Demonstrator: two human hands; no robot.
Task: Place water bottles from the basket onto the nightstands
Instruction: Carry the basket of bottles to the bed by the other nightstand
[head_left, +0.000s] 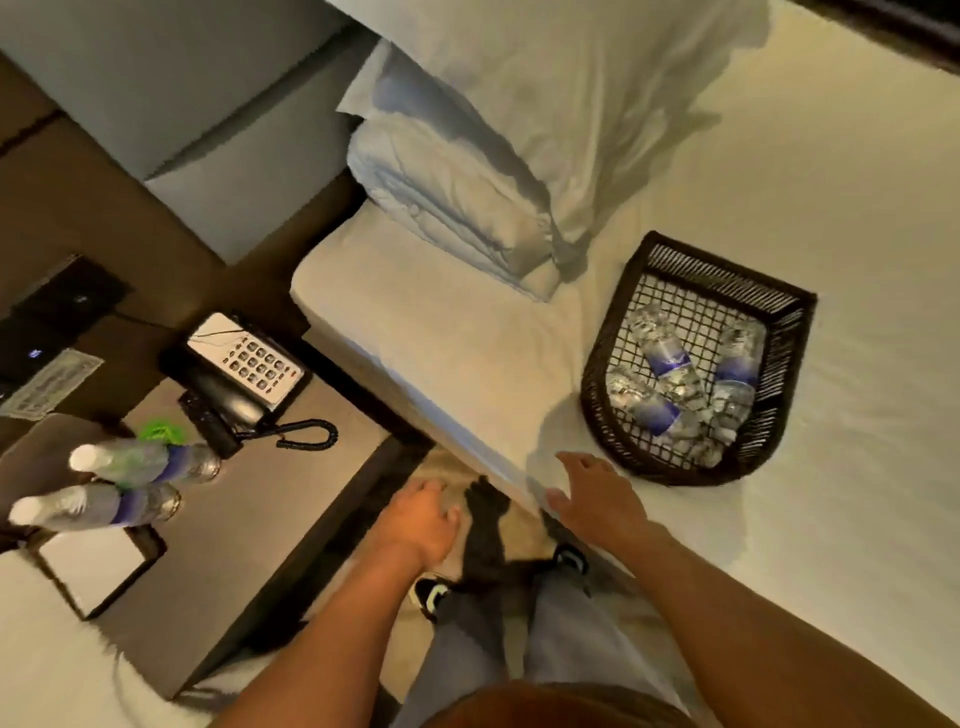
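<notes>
A dark wicker basket (779, 306) lies on the white bed at the right, holding several clear water bottles (667, 358) with blue labels. Two more bottles (130, 480) with white caps stand on the grey nightstand (270, 519) at the left. My left hand (423, 525) hangs over the floor gap between nightstand and bed, fingers apart, holding nothing. My right hand (597, 496) hovers over the bed's edge just left of the basket, fingers spread and empty.
A black telephone (244, 374) with a coiled cord sits on the nightstand beside a green object (158, 431) and a white pad in a dark tray (93, 566). Pillows (493, 156) lie at the head of the bed. My legs and shoes stand in the gap.
</notes>
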